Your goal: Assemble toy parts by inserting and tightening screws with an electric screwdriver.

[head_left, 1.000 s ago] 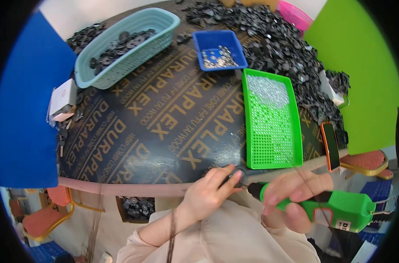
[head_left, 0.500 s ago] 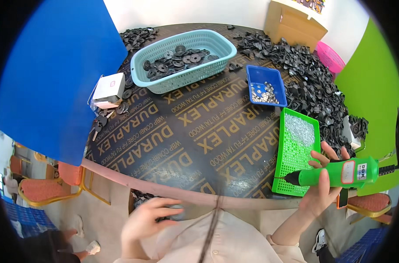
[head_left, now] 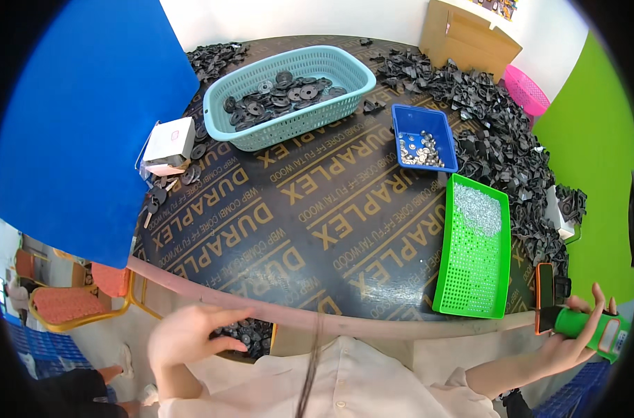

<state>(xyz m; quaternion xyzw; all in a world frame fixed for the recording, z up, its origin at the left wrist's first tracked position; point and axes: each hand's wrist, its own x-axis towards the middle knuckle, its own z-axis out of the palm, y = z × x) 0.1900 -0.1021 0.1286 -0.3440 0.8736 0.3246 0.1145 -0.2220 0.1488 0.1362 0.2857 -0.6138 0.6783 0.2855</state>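
Note:
My right hand (head_left: 571,341), out past the table's right front edge, grips a green electric screwdriver (head_left: 596,333) with a black nose. Part of the tool lies hidden behind my fingers. My left hand (head_left: 188,334) hovers near the front edge, thumb and fingers apart, with nothing visible between them. Just beside its fingertips, below the table's edge, a box of black parts (head_left: 251,334) shows. Closest to my right hand on the table is a green perforated tray (head_left: 470,279) with small silvery pieces (head_left: 478,209) at its far end.
A teal basket (head_left: 296,132) holds black discs. Small metal pieces lie in a blue bin (head_left: 421,118). Heaps of black parts (head_left: 498,153) cover the right side. A white box (head_left: 169,143) stands left. An orange-rimmed flat black object (head_left: 543,296) is near the right edge.
My right hand has carried the electric screwdriver right and down, away from over the green tray. My left hand has moved left, uncovering more of the box of black parts.

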